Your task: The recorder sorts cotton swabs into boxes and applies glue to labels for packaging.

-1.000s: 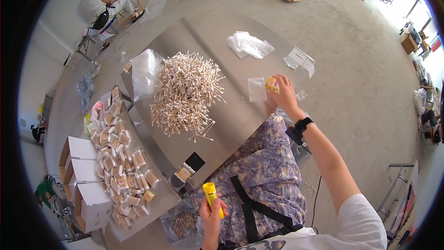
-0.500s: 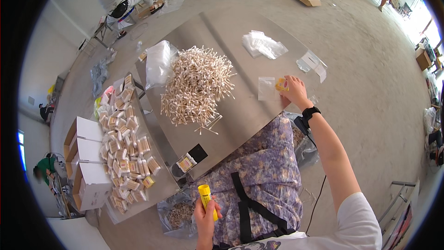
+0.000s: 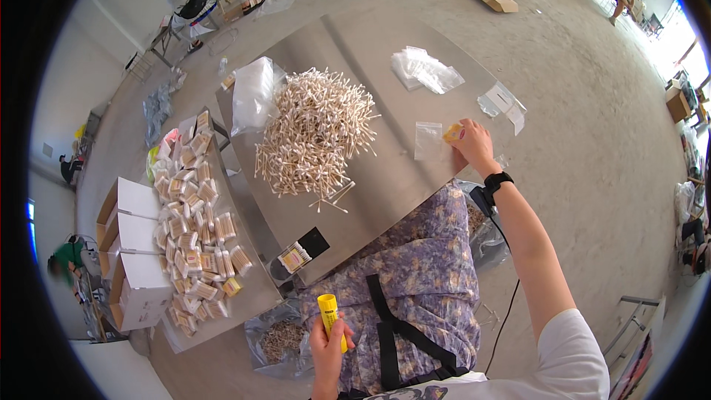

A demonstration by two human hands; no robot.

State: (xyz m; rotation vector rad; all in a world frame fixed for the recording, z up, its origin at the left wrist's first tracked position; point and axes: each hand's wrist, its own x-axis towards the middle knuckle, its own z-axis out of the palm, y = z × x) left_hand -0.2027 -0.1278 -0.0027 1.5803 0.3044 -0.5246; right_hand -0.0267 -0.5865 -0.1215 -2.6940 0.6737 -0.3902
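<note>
Left hand (image 3: 327, 348) grips tube (image 3: 327, 307) above floral cloth (image 3: 437, 252) | right hand (image 3: 472, 145) touches cards (image 3: 453, 132) on tabletop (image 3: 392, 170), grip unclear | tube looks light, stiff, best held mid-barrel | cards likely light, bendable, best taken by edges

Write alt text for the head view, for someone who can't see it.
A person's left hand holds a yellow tube; their right hand touches a small yellow item at a grey table. A heap of cotton swabs lies there, with bundled swabs to the left.
</note>
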